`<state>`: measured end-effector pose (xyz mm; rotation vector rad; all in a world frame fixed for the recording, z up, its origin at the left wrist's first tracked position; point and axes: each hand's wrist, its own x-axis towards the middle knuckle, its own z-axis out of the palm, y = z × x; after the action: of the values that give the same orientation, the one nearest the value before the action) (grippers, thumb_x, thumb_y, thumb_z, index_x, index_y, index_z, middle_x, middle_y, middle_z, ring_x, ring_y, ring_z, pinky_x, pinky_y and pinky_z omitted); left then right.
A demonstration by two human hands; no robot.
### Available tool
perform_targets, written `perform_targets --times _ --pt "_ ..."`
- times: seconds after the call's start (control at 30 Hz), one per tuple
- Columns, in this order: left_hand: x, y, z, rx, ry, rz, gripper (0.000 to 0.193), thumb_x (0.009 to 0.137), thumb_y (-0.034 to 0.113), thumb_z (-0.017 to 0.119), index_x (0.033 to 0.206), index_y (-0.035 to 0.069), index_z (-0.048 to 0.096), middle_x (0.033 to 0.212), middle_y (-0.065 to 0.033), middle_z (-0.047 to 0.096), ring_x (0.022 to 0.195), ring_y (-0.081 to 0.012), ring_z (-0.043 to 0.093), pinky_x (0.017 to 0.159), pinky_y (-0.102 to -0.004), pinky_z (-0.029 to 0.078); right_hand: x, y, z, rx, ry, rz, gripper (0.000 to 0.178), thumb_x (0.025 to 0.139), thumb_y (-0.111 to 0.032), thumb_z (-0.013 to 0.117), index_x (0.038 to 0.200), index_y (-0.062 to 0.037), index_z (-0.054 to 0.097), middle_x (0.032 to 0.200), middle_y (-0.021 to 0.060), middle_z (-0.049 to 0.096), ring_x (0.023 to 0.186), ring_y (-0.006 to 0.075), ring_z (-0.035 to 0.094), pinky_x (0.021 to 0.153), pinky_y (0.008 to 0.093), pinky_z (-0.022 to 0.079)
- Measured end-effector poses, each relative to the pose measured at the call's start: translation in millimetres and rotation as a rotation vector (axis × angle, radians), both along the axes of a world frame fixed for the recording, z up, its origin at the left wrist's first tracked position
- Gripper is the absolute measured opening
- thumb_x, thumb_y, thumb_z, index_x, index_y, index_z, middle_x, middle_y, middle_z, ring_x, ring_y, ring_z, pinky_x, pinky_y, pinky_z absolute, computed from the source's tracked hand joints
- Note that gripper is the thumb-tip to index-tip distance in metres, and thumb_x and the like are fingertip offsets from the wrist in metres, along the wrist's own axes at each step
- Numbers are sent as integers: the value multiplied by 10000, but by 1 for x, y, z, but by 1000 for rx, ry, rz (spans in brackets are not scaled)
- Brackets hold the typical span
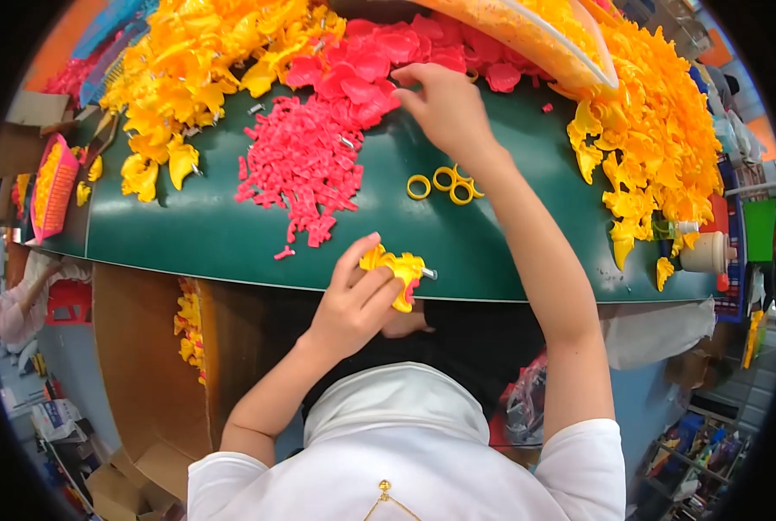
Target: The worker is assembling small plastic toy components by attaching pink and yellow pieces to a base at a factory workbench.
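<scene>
My left hand (351, 306) is closed around a yellow moulded plastic piece (393, 264) at the near edge of the table. A bit of red shows on that piece, and a small silver metal part (429, 273) sticks out of its right side. My right hand (444, 104) reaches across to the heap of red rounded plastic shells (362, 87). Its thumb and forefinger are apart beside the shells, with nothing seen held between them. Several yellow rings (418, 187) lie under my right forearm. Small red plastic bits (301, 156) are piled to the left of them.
Heaps of yellow plastic pieces cover the green table's (188, 234) far left (188, 52) and right side (657, 148). A pink basket (51, 187) stands at the left edge. Below it is an open cardboard box (149, 347). A pale cylindrical container (707, 253) sits at the right edge.
</scene>
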<state>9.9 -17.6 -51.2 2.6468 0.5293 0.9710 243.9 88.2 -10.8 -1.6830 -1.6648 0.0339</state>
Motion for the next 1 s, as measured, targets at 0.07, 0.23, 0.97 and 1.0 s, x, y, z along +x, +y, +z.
perform_targets --times 0.07,0.23,0.97,1.0 --pt "0 -4 -1 -41 -49 -26 291 615 37 814 867 45 668 904 -63 624 1165 -408 514 752 -375 570 -2 20 -5 -140 -60 -29 299 810 -111 654 1103 -59 624 903 96 691 799 284 647 742 375 503" --pt "-2 -13 -3 121 -61 55 240 665 130 750 886 79 672 998 -13 622 1085 -308 509 808 -391 529 8 -2 -8 -189 -36 -36 321 787 -54 608 1105 -100 620 816 94 647 779 275 631 717 384 497" --pt "7 -4 -9 228 -13 68 304 667 66 704 969 38 701 970 -29 614 828 -196 522 636 -306 475 -61 -154 5 -136 -1 85 137 700 -19 717 835 -33 701 709 67 642 618 204 569 488 298 440" --pt "6 -4 -9 227 -12 68 304 667 66 704 969 38 701 970 -29 614 828 -196 522 636 -306 475 -61 -153 5 -137 1 86 137 700 -19 717 835 -33 701 709 67 642 618 204 569 488 298 440"
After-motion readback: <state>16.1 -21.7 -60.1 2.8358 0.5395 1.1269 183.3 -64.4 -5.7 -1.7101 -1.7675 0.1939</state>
